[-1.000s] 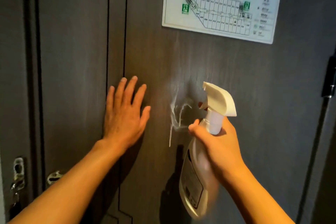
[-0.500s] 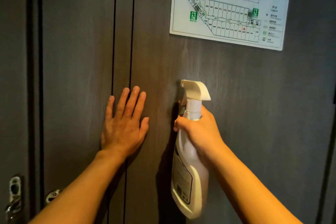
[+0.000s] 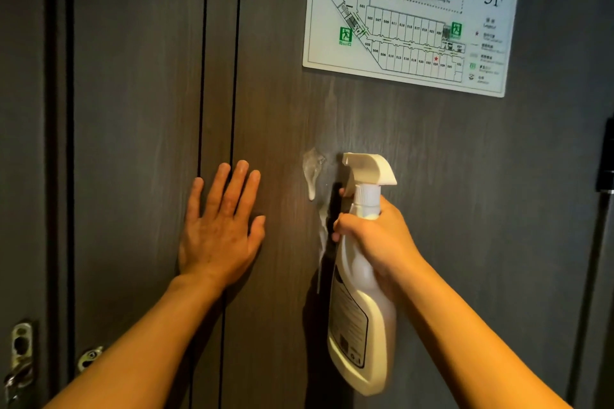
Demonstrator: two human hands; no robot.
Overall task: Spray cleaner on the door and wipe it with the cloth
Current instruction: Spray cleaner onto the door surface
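In the head view, I stand close in front of a dark wooden door [image 3: 432, 176] with a fine grain. My left hand [image 3: 221, 229] lies flat on the door, palm against the wood and all fingers stretched and spread, gripping nothing. It rests across two thin vertical grooves [image 3: 217, 60] that run down the left part of the door.

My right hand [image 3: 375, 239] is closed around the neck of a white spray bottle [image 3: 362, 292], and one fingertip shows at the trigger under the spray head. The bottle hangs nearly upright, with its nozzle pointing to the left, very near the door surface. A dark label is on the side of the bottle that faces left.

Just left of the nozzle there is a patch of white foam [image 3: 312, 173] on the door. It runs down in a thin stream between my two hands, and it passes behind the bottle's edge. A pale streak also goes up from the foam toward the floor plan sign [image 3: 415, 10], which is fixed at the upper right part of the door and shows "5F".

At the lower left corner of the picture I see metal lock parts [image 3: 20, 352] at the door edge. At the right edge a dark fitting [image 3: 606, 159] is visible. I cannot see the cloth in this view.
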